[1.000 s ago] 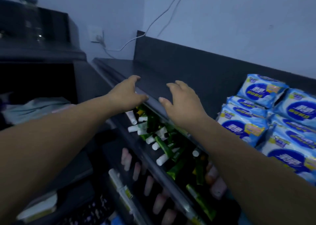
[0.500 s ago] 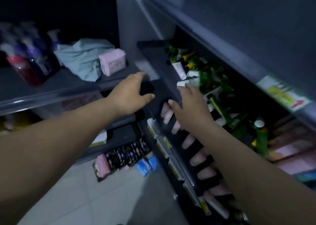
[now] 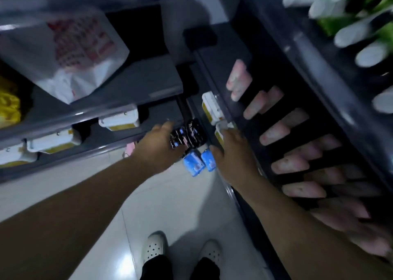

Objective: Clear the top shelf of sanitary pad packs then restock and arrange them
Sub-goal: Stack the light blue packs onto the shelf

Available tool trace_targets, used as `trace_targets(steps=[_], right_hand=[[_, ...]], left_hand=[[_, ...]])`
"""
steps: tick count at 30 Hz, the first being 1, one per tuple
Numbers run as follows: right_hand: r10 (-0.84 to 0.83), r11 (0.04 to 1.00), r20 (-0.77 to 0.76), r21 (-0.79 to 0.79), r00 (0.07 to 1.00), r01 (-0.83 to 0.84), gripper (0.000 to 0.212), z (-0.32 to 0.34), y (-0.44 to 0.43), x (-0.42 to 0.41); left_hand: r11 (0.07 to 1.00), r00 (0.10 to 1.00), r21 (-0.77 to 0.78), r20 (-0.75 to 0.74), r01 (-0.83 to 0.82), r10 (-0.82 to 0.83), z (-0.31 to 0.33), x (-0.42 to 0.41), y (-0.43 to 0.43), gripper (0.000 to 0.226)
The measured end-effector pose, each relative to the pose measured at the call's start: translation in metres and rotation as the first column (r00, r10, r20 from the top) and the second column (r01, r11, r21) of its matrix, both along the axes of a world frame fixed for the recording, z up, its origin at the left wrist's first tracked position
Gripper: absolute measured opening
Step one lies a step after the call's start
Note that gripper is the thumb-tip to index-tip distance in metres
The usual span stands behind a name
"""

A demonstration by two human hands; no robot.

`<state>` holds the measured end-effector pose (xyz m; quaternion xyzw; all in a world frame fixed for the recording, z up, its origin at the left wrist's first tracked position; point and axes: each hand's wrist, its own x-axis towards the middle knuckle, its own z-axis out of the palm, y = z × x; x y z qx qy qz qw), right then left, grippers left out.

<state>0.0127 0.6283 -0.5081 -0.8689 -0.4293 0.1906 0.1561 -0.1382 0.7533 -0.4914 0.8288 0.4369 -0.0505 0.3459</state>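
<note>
Head view is motion-blurred: I see blue packs [image 3: 193, 165] and black packs [image 3: 188, 134] on the floor [image 3: 170, 205], between both hands. My right hand [image 3: 232, 155] hangs loose-fingered, empty; the left hand [image 3: 157, 144] smears into the black packs, so I cannot tell its grip.

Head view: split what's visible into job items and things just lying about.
Job: blue packs, black packs, left hand, right hand.
Lying about: white bag, pink tubes, white tubs, shoes.
</note>
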Motion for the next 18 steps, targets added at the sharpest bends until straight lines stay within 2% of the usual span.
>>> trace_targets(steps=[4, 8, 14, 18], right_hand=[[0.012, 0.990, -0.056, -0.136, 0.998, -0.019, 0.045, -0.112, -0.013, -0.003], [-0.001, 0.972, -0.063, -0.235, 0.998, -0.014, 0.052, -0.226, -0.023, -0.007], [-0.116, 0.966, -0.123, -0.243, 0.986, 0.084, 0.057, -0.383, -0.033, -0.004], [-0.229, 0.951, -0.190, -0.251, 0.955, 0.178, 0.061, -0.458, -0.040, 0.001]], left_hand=[[0.998, 0.997, -0.032, -0.037, 0.060, -0.061, -0.111, -0.003, -0.014, 0.070], [0.997, 0.993, -0.030, -0.089, 0.069, -0.072, -0.217, 0.004, -0.020, 0.077], [0.988, 0.985, 0.019, -0.083, 0.156, -0.154, -0.365, 0.032, -0.028, 0.080], [0.963, 0.968, 0.109, -0.084, 0.246, -0.237, -0.437, 0.057, -0.028, 0.086]])
